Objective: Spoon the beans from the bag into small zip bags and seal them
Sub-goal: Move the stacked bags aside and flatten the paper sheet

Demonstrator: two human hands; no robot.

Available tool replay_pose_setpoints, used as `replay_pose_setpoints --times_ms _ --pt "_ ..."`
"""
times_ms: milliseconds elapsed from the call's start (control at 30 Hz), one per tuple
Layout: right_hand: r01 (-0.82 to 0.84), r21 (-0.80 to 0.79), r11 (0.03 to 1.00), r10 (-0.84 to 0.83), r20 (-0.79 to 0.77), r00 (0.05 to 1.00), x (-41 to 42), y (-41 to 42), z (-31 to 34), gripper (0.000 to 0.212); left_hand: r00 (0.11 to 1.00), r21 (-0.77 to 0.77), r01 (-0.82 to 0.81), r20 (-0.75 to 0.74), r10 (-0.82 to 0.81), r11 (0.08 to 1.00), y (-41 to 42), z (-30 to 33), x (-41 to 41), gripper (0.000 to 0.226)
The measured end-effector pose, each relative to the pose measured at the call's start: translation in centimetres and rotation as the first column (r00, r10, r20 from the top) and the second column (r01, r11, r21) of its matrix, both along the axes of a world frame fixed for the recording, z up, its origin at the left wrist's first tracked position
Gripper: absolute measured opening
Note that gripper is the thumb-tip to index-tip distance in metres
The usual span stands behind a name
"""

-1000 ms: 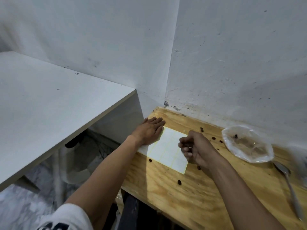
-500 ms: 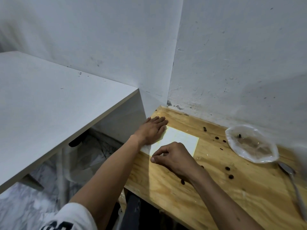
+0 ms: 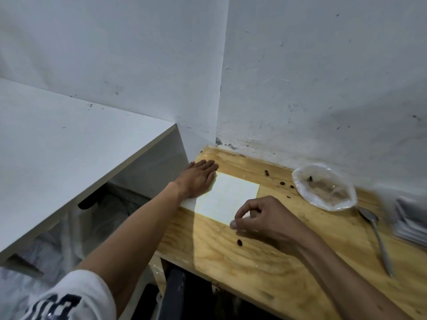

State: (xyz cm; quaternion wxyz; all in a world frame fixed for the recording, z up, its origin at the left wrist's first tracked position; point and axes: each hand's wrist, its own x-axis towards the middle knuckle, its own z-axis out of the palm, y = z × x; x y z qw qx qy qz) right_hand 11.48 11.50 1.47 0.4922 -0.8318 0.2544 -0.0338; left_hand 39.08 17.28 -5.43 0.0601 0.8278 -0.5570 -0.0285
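Note:
A white sheet marked with faint squares lies on the wooden table. My left hand rests flat on its far left corner, fingers straight. My right hand has thumb and forefinger curled together, pinching at the sheet's near right corner. A crumpled clear bag with brown dust and a few beans lies by the wall at the right. A metal spoon lies beside it, bowl toward the bag. Loose beans are scattered on the wood, one just below my right hand.
A blurred stack of small clear zip bags sits at the right edge. A higher white tabletop stands to the left, with a gap down to the floor between. White walls meet in the corner behind the wooden table.
My right hand went from the sheet's right side to its near edge, then slid right to the near corner. The left hand has stayed flat on the sheet.

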Motion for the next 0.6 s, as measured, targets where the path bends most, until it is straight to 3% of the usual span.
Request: replay_pose_setpoints --times_ms 200,367,433,500,600 --pt "-0.149 -0.139 0.979 0.131 -0.13 0.983 -1.9 0.3 -0.3 0.035 0.996 0.075 -0.015 0.092 0.008 0.997 -0.1 0.7 -0.5 0.056" --pt "-0.139 -0.175 0.975 0.124 -0.095 0.988 -1.9 0.8 -0.5 0.018 0.928 0.111 -0.001 0.37 -0.041 0.994 -0.5 1.9 -1.5 0.063" --pt "-0.084 -0.083 0.993 0.082 -0.029 0.996 -2.2 0.9 -0.5 0.016 0.862 0.159 -0.005 0.502 -0.077 0.987 -0.8 2.5 -1.8 0.058" --pt "0.06 0.098 0.993 -0.067 0.069 0.995 -2.6 0.4 -0.4 0.019 0.815 0.199 -0.015 0.57 -0.103 0.98 -1.4 3.1 -2.5 0.053" --pt "0.151 0.163 0.975 -0.176 0.151 0.973 -3.0 -1.1 -0.6 0.024 0.895 0.12 -0.003 0.444 -0.051 0.993 -2.6 3.8 -4.5 0.053"
